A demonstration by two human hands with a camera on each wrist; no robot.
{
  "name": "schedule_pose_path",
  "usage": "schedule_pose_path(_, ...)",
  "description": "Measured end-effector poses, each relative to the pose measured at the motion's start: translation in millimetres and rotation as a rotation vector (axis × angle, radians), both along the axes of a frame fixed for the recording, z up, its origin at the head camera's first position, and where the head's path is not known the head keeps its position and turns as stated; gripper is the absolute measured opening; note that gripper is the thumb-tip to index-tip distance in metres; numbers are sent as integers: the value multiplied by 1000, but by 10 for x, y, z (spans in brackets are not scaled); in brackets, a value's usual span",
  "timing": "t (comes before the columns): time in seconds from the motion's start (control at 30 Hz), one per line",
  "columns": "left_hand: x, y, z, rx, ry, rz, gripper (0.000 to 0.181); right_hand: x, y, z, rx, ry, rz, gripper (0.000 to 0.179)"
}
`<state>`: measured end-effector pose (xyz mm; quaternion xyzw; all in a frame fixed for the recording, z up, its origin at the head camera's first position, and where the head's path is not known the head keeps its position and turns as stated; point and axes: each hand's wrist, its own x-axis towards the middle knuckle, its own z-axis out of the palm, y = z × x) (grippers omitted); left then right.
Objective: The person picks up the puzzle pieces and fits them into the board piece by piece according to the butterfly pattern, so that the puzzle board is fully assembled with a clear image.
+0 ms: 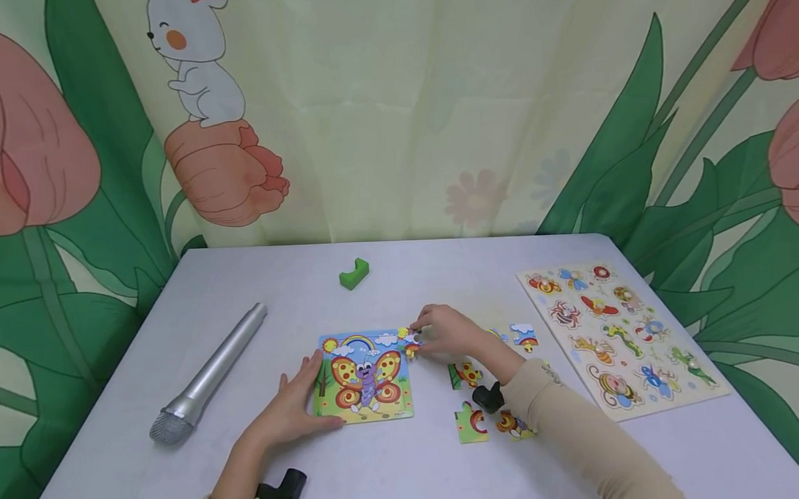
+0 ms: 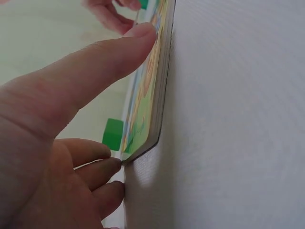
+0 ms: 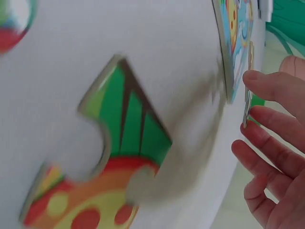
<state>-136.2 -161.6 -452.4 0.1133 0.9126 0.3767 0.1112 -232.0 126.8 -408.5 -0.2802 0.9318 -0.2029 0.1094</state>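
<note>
A square butterfly jigsaw picture [image 1: 366, 379] lies flat on the table. My left hand [image 1: 292, 404] rests at its left side, fingers spread along the left edge and thumb on the near edge. In the left wrist view the thumb [image 2: 107, 59] touches the board's border. At the upper right corner of the picture, my right hand [image 1: 449, 332] pinches a small jigsaw piece [image 1: 411, 350] between thumb and fingers. That piece [image 3: 247, 107] appears nearly edge-on in the right wrist view. Loose jigsaw pieces lie beneath the right forearm, among them a green-and-orange one [image 3: 138, 119].
Several more loose pieces, such as a rainbow one [image 1: 524, 335] and a green one [image 1: 472, 423], lie right of the picture. A peg puzzle board with insects [image 1: 620, 337] is farther right. A silver microphone [image 1: 209, 377] lies left; a green block [image 1: 354, 274] sits behind.
</note>
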Motion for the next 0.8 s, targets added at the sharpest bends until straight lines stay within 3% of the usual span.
schedule_pose_path(0.27,5,0,-6,-16,-3,3,116,-11,-294,-58,5,5,76,37)
schedule_pose_path(0.57,-3,6,-4,-15,-14,9,115,3,-598,-67,63,-5,64,34)
schedule_pose_path(0.8,6,-13,10,-11,-3,-2,114,-6,-816,-106,103,53,114,36)
